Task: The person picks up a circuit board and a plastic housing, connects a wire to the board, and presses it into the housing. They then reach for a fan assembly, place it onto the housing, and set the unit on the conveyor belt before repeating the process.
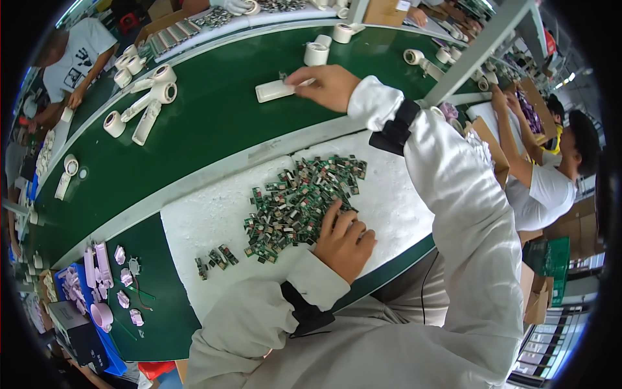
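Observation:
My right hand (329, 88) reaches over the green belt, fingers pinched at the right end of a long white plastic housing (273, 91). A small dark part shows by the fingertips, too small to name. My left hand (345, 241) rests at the near right edge of a heap of small green circuit boards (295, 204), its fingers apart and lightly bent. The heap lies on a white foam sheet (389, 188). A few boards (222, 257) lie apart from it at the left.
White handheld-fan-like housings stand and lie on the green conveyor belt (214, 91), one cluster (152, 97) at the left. A metal post (479, 52) rises at the right. Pink plastic parts fill a blue bin (81, 292) at lower left. Co-workers sit at left and right.

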